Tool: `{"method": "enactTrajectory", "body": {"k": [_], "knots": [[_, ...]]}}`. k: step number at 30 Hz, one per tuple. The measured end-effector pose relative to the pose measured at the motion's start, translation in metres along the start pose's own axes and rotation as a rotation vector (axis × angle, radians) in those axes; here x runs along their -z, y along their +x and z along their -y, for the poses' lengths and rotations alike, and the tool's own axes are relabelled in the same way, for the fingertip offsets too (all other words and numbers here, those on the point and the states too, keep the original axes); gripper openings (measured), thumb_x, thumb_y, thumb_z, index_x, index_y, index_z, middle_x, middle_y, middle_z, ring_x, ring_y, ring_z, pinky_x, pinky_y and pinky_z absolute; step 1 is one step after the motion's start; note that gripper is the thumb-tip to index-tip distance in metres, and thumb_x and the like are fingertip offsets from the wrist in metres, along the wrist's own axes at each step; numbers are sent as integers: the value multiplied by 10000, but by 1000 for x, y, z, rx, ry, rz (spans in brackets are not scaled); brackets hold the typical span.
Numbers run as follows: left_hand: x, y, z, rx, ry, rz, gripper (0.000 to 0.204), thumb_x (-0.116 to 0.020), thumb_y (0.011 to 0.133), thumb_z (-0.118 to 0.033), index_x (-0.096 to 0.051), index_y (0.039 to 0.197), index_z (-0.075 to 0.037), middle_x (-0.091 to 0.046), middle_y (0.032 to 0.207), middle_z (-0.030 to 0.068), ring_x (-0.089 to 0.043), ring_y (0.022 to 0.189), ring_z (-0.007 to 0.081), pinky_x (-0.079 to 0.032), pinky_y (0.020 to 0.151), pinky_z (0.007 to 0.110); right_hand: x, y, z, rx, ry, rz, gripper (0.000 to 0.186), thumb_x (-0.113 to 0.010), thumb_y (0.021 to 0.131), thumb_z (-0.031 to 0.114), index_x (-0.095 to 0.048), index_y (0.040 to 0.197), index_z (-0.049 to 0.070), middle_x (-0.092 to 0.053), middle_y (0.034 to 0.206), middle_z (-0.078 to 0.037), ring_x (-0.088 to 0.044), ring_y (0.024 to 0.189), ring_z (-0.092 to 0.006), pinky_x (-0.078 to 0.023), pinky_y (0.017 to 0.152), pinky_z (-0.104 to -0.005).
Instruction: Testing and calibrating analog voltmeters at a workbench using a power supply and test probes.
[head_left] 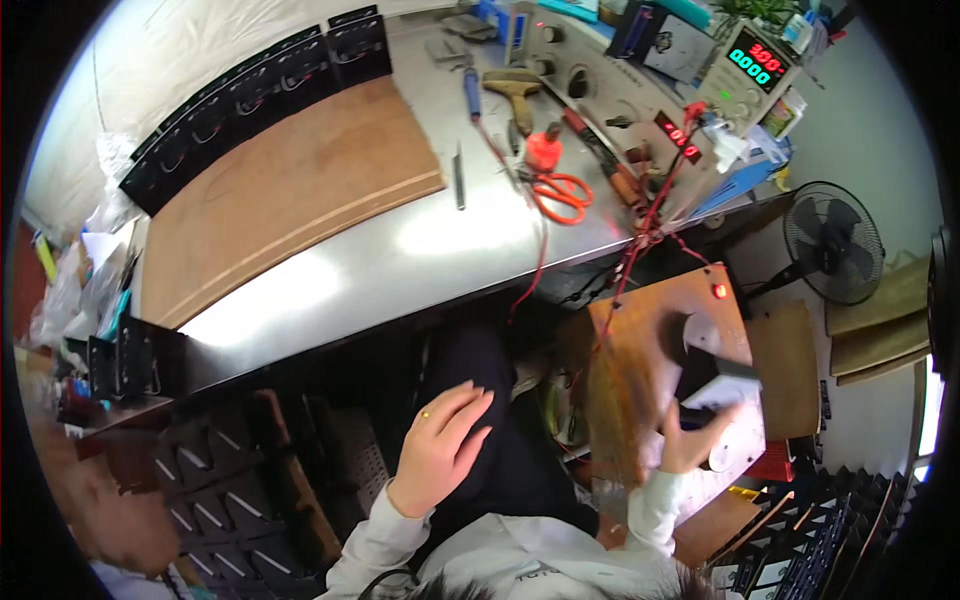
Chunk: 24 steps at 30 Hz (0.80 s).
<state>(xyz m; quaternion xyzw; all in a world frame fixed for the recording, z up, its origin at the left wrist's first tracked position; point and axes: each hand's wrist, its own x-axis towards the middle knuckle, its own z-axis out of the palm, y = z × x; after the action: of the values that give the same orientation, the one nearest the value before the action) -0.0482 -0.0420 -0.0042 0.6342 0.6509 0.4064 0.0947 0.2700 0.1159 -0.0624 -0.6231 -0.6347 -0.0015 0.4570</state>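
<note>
My left hand [442, 445] is over my dark-clad lap, holding nothing, its fingers loosely bent and apart, a small ring on one. My right hand [692, 437] grips a black angular piece [715, 372] with a pale grey face, above the wooden stand [640, 390] on my right. A round white disc [698, 330] lies behind the piece and a second disc [722, 455] is beside my hand, partly covered. A small red light [719, 291] glows at the stand's far corner, where red wires arrive.
A steel bench [350, 280] holds a brown board [280, 170] with black parts behind it, orange scissors [565, 197], tools, an instrument panel and a power supply [750, 75]. A fan [832, 240] stands right. Black racks [220, 500] are low left, more at lower right.
</note>
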Motion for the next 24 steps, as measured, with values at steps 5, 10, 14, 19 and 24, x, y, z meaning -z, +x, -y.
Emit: {"method": "enactTrajectory", "body": {"k": [5, 10, 14, 19, 24], "knots": [[18, 26, 5, 45, 24, -334, 888, -752, 852, -102, -225, 1553, 38, -255, 1567, 302, -317, 1428, 469, -349, 1134, 478, -62, -25, 192, 445, 499, 648, 1176, -902, 599, 244, -242, 1504, -117, -427, 1452, -297, -476, 1285, -454, -375, 1076, -491], [68, 65, 55, 329, -364, -348, 1181, -804, 689, 66, -63, 1603, -40, -318, 1517, 264, -418, 1370, 383, -383, 1115, 447, -88, -26, 280, 582, 503, 739, 1195, -903, 617, 300, -225, 1515, -102, -479, 1407, -263, -515, 1241, -397, -417, 964, -463], [89, 73, 82, 287, -524, -220, 1183, -814, 690, 46, -73, 1606, -60, -428, 1447, 214, -493, 1315, 309, -465, 1057, 413, -92, -23, 260, 312, 735, 795, 955, -854, 725, 52, -335, 1525, 10, -518, 1423, -185, -591, 1218, -293, -505, 973, -372], [91, 69, 82, 346, -400, -118, 1093, -714, 775, 66, -34, 1613, -113, -454, 1446, 162, -497, 1309, 250, -444, 1074, 392, -80, -35, 238, 180, 739, 742, 819, -860, 729, 57, -448, 1435, 3, -554, 1319, -162, -621, 1124, -268, -525, 900, -353], [94, 67, 84, 318, -311, -113, 1112, -776, 768, -8, -67, 1614, -142, -452, 1413, 180, -446, 1317, 328, -478, 1055, 402, -78, -39, 240, 151, 766, 715, 774, -831, 718, 0, -482, 1408, 8, -548, 1302, -122, -599, 1123, -228, -511, 883, -329]]}}
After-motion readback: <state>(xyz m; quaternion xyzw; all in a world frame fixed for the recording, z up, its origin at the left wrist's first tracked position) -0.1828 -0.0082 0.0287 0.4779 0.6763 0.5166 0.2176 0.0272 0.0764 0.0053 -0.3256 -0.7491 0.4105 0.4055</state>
